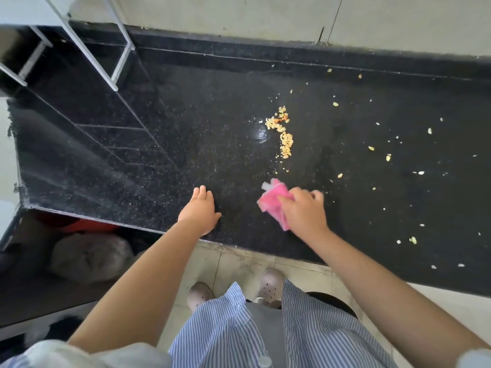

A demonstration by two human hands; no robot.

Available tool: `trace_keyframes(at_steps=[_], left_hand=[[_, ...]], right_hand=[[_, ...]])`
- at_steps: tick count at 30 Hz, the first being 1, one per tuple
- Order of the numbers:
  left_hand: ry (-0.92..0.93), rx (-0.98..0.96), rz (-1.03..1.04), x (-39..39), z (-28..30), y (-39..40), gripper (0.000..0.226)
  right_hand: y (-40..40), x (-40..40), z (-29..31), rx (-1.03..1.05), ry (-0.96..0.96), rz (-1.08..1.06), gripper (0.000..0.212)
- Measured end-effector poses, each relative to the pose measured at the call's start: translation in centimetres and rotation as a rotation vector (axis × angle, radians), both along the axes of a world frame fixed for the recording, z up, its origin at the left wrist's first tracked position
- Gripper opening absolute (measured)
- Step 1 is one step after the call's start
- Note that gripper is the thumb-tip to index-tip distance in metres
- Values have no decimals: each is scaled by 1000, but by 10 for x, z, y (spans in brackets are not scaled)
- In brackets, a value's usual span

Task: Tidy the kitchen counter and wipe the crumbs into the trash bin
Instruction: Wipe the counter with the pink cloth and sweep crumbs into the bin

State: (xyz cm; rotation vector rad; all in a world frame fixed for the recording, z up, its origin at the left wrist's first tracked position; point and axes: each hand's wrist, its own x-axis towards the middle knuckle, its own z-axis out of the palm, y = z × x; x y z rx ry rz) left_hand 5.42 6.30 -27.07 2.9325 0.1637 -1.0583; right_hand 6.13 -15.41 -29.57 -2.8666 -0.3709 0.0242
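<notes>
The person stands at a black speckled counter (164, 166) with both arms stretched out over it. The right hand (305, 211) clutches a bunched pink cloth (273, 201), fingers curled over it, holding it against the stone near the front edge; the hand and cloth are a little blurred, so I can't tell how tightly it is squeezed. The left hand (200, 209) lies flat on the counter beside it, fingers straight and holding nothing. Beyond the cloth sits a small heap of yellow crumbs (283, 134), apart from it, with loose bits scattered off to the right. A dark round bin (334, 301) shows on the floor below the right forearm, mostly hidden. A white metal rack (87, 51) stands at the counter's far left
</notes>
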Motion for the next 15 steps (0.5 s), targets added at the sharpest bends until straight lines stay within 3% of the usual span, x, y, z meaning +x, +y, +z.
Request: trace_keyframes(at_steps=[2,4,8,11,15], left_hand=[[4,7,1,0,-1,0,61],[13,13,-1,0,-1,1,62],[32,15,-26,1,1,4,63],[54,9,-55,2,5,8,62],[100,15,-122,7,12,14,61]], right_hand=[[-25,19,4,-26,98,-149,19],[-41,33,6,-73,72,-176,13],[-29,33,15,27,-191,-24,19],[18,30,21,95,-22,55,53],[72,46,-4,150,103,135,36]])
